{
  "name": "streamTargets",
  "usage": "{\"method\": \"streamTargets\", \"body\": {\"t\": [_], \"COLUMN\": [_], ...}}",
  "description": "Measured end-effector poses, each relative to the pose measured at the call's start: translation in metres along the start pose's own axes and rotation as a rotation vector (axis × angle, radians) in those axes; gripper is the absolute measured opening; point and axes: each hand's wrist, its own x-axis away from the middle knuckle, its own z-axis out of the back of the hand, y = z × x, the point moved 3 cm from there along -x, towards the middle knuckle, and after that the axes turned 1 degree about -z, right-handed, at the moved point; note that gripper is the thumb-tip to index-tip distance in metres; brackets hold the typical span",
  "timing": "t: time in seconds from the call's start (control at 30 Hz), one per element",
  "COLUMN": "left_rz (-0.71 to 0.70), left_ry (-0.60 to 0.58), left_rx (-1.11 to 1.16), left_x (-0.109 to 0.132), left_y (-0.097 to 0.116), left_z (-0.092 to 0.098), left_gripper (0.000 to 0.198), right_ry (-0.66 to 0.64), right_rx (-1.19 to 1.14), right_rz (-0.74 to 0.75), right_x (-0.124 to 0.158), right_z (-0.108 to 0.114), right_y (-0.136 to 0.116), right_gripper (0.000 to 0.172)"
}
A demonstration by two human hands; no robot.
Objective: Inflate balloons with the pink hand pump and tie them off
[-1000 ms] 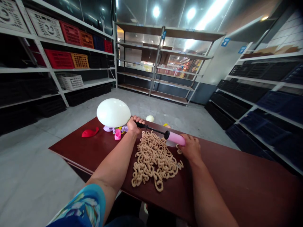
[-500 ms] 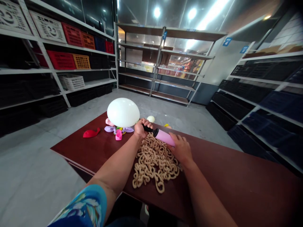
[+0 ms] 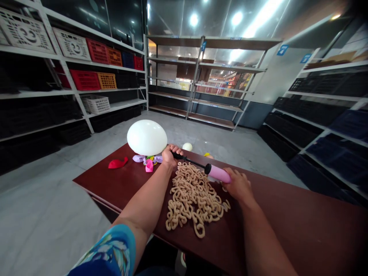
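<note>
A heap of tan, curly chain links (image 3: 194, 197) lies on the dark red-brown tabletop (image 3: 287, 226), filling the space between the two forearms and sitting right under the pump. Beyond it, near the far edge, lie limp balloons: a flat red one (image 3: 117, 163) off to the left, and a small cluster of pink, lilac and yellow ones (image 3: 148, 161) just under the inflated balloon. A small cream ball-shaped thing (image 3: 187, 147) sits at the far edge behind the left hand. Metal shelves with red, orange and white plastic crates (image 3: 94, 65) line the left wall.

The white balloon (image 3: 147, 137) is smooth, glossy and egg-shaped, held above the tabletop's far left part, its neck at the left hand. The hand pump (image 3: 214, 172) has a slim black rod and a rounded pink barrel, drawn apart so the rod shows.

The left hand (image 3: 170, 155) is stretched forward, its fingers clenched around the pump's black front end where the balloon meets it. The right hand (image 3: 238, 186) lies lower and nearer, wrist angled inward, its fingers wrapped around the rear of the pink barrel
</note>
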Motion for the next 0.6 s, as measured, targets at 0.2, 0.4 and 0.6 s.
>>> {"method": "streamTargets", "body": {"t": [0.2,0.4,0.6], "left_rz": [0.068,0.131,0.057], "left_ry": [-0.079,-0.146,-0.098], "left_rx": [0.011,-0.008,-0.019], "left_x": [0.008,0.013,0.004], "left_y": [-0.022,-0.026,-0.004], "left_z": [-0.006,-0.013,-0.008], "left_gripper": [0.020,0.022,0.021], "right_ry": [0.108,0.125,0.062], "right_rx": [0.049,0.031,-0.032], "right_rz": [0.114,0.219,0.176], "right_x": [0.007,0.013,0.006], "right_z": [0.007,0.010,0.004], "right_y": [-0.034,-0.052,-0.032], "right_gripper": [0.056,0.059,0.057]}}
